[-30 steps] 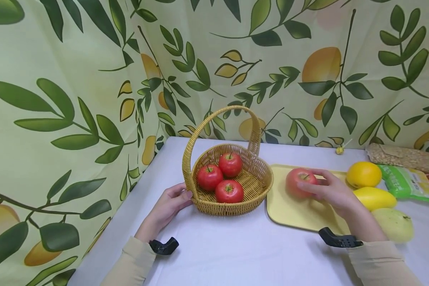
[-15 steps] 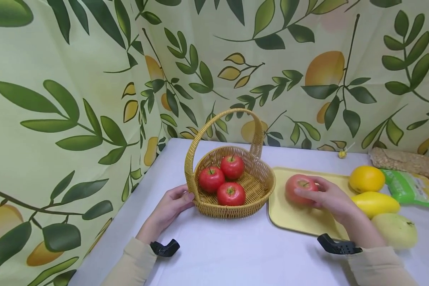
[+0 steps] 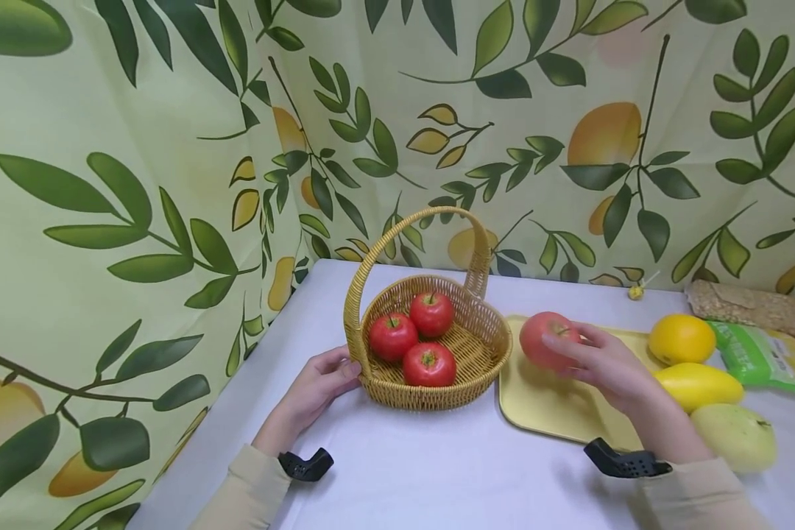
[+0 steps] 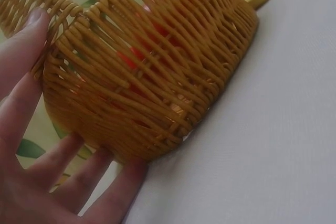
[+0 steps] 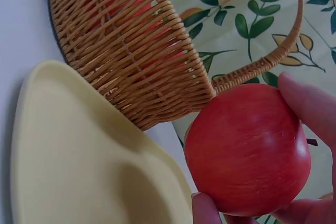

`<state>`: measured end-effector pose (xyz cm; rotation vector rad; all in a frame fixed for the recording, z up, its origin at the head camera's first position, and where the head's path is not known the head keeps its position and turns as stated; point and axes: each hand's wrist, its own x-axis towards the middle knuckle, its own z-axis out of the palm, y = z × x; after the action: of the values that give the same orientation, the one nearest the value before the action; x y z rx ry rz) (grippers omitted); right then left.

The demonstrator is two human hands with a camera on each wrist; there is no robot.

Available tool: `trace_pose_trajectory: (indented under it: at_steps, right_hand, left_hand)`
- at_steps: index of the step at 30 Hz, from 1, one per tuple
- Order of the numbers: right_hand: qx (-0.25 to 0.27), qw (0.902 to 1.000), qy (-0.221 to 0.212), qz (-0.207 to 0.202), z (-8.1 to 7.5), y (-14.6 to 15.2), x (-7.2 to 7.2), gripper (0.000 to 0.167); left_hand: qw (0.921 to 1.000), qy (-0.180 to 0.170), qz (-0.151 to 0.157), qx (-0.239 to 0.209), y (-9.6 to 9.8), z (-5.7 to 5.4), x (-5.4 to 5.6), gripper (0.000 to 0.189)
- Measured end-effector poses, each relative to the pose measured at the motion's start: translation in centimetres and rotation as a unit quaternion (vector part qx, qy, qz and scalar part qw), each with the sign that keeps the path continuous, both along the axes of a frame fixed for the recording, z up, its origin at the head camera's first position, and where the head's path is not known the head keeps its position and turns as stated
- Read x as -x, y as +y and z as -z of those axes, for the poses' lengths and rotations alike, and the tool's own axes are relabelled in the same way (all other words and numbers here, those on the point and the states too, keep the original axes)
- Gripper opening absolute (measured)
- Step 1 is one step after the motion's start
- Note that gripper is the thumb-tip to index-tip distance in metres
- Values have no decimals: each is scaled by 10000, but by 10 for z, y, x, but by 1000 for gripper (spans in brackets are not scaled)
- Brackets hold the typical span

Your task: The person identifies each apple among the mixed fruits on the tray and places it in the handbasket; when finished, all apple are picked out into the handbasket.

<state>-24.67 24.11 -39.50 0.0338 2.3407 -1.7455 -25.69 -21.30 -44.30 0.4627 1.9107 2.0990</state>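
A wicker basket (image 3: 430, 397) with a tall arched handle stands on the white table, several red apples inside; one is the front apple (image 3: 429, 364). My left hand (image 3: 319, 384) holds its left side, the thumb at the handle's base. In the left wrist view the fingers (image 4: 63, 161) pass along and partly behind the woven wall. My right hand (image 3: 606, 364) grips another red apple (image 5: 247, 150) between thumb and fingers, just right of the basket. That apple is raised over the yellow tray (image 3: 536, 412), and a shadow falls on the tray below it.
At the tray's right lie an orange (image 3: 681, 338), a yellow mango (image 3: 700, 386) and a pale green round fruit (image 3: 735, 438). Behind them are a green packet (image 3: 762, 357) and a brown bag (image 3: 748, 305). A leaf-patterned cloth (image 3: 397, 110) rises behind the table and on the left.
The apple in my right hand has come up off the tray and a little left toward the basket. My left hand keeps its place on the basket. The head view has shifted slightly.
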Motion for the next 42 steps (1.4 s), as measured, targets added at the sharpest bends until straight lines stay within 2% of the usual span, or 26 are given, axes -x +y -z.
trace_pose_trajectory:
  at_steps: [4,11,18,25,35,42]
  right_hand:
    - [295,9995,58,-94,-8,-1,2,85]
    - [303,9989,79,-349,-22,-6,4,83]
    - [329,9979,52,-557,-28,-11,4,81]
    - [66,9961,214,-849,-36,-19,6,78]
    - [-263,9950,260,-930,-49,-43,14,84]
    - [-550,9929,186,-1039,-56,-55,19,85]
  left_hand:
    - [10000,-20,27,-2,0,1,-1,49]
    - [10000,25,-23,-48,0,2,-1,49]
    - [9999,70,-1,-115,1,5,0,44]
    - [9999,76,54,-141,1,4,-1,47]
    - [9998,121,31,-181,0,1,0,47]
    - [9998,124,49,-160,-1,3,1,47]
